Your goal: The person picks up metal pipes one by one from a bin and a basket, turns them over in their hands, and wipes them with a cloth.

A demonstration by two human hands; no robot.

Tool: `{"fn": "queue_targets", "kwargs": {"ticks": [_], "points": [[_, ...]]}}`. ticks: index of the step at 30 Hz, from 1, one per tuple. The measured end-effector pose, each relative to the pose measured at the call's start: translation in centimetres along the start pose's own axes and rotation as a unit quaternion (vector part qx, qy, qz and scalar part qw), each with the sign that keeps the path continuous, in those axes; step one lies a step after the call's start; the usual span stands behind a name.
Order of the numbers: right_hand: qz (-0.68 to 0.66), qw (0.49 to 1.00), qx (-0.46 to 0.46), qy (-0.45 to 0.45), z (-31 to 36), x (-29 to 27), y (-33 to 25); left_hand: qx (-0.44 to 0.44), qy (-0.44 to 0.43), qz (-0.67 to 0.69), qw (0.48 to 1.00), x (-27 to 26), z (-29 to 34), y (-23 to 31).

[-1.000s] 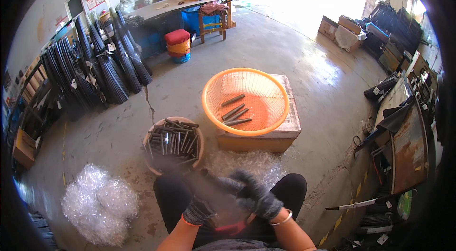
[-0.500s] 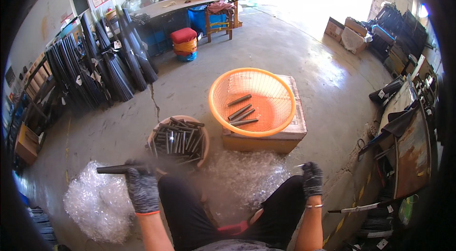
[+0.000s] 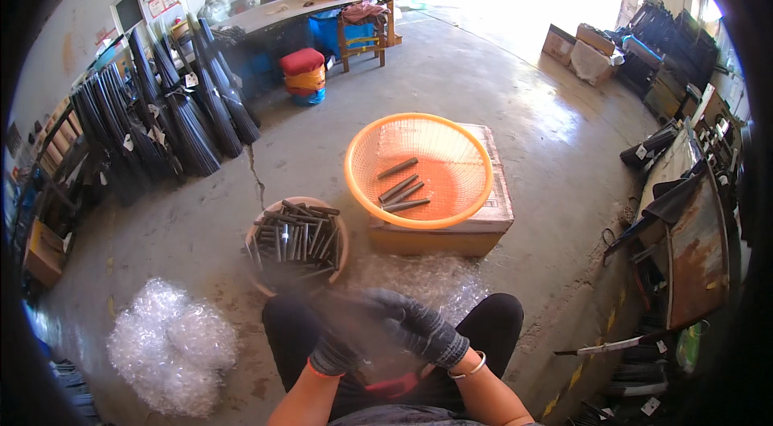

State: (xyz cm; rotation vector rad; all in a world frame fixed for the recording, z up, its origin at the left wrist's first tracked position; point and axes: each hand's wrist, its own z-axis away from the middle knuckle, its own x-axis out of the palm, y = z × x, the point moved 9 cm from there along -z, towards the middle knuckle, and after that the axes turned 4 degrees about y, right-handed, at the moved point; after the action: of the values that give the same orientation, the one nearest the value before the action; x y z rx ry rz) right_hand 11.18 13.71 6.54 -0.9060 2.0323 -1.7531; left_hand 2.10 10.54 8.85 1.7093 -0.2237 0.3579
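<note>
My gloved hands are together low in front of me, between my knees. My left hand [image 3: 334, 352] is mostly lost in a dark blur, its fingers hidden. From the right reaches my right hand [image 3: 435, 335], its fingers bent toward the left one; what they close on is smeared. Just beyond my left knee, a round tub [image 3: 344, 245] is heaped with short dark tubes [image 3: 296, 239]. Farther right, an orange plastic basket [image 3: 483, 184] rests on a cardboard box [image 3: 443, 242]; several similar dark tubes [image 3: 398, 168] lie inside it.
Clear plastic wrap [image 3: 171, 345] is bunched on the floor at left, with more wrap [image 3: 459, 277] before the box. Bundles of long dark strips [image 3: 189, 136] lean at the left wall. A red-topped stool [image 3: 303, 64] stands by the workbench [image 3: 278, 13]. A rusty panel [image 3: 696, 257] stands at right.
Both hands have moved inward from far apart and come together. The dark tube that stuck out of my left hand and the small pale item in my right no longer show clearly.
</note>
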Motion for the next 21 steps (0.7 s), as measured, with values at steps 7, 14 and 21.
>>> {"fn": "queue_targets", "kwargs": {"ticks": [7, 14, 21], "points": [[0.275, 0.955, -0.025, 0.105, 2.0, -9.5, 2.7, 0.155, 0.256, -0.311, 0.902, -11.3, 3.3, 3.6], [0.37, 0.834, 0.089, 0.399, 9.1, -26.0, 5.3, 0.228, 0.368, 0.103, 0.895, -21.2, 7.6, 5.7], [0.273, 0.91, 0.03, 0.312, 4.0, -15.7, 2.3, 0.112, 0.266, -0.42, 0.861, -13.5, 4.7, 2.4]]}}
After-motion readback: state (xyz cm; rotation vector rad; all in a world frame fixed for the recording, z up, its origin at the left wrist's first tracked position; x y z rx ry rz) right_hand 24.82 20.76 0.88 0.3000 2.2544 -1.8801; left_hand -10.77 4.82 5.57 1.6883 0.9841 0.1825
